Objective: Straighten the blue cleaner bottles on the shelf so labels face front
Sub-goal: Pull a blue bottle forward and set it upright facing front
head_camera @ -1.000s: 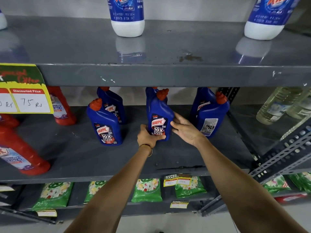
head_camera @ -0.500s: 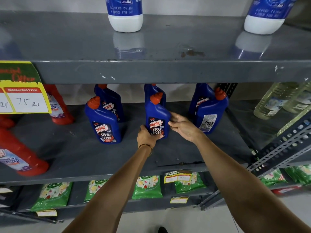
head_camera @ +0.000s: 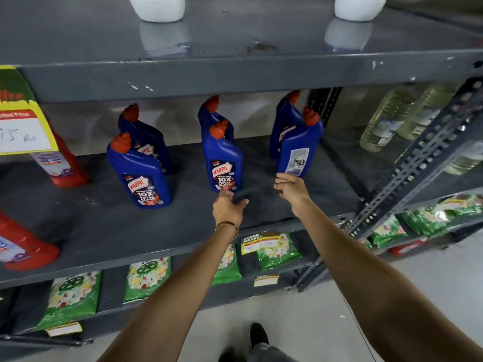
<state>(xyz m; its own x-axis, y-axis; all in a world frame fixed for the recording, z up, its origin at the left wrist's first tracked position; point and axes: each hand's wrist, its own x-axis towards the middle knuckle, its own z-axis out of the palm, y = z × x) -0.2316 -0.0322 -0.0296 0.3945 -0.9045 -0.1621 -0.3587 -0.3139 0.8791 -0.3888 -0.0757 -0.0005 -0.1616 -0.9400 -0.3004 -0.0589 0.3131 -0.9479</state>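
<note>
Several blue cleaner bottles with red caps stand in pairs on the grey middle shelf (head_camera: 109,231). The front left bottle (head_camera: 139,173) and the front middle bottle (head_camera: 222,163) show their front labels. The front right bottle (head_camera: 299,147) shows its white back label. A further blue bottle stands behind each of them. My left hand (head_camera: 228,207) is open just below the middle bottle's base, holding nothing. My right hand (head_camera: 290,188) is open with its fingertips at the bottom of the right bottle.
Red cleaner bottles (head_camera: 60,163) stand at the left beside a yellow price tag (head_camera: 24,131). White-based bottles (head_camera: 156,7) sit on the top shelf. Clear bottles (head_camera: 384,121) stand behind a slanted metal brace (head_camera: 418,160). Green packets (head_camera: 70,296) fill the bottom shelf.
Both hands have let go of the middle bottle, which now stands with its label facing front. My right hand has moved right to the base of the right bottle.
</note>
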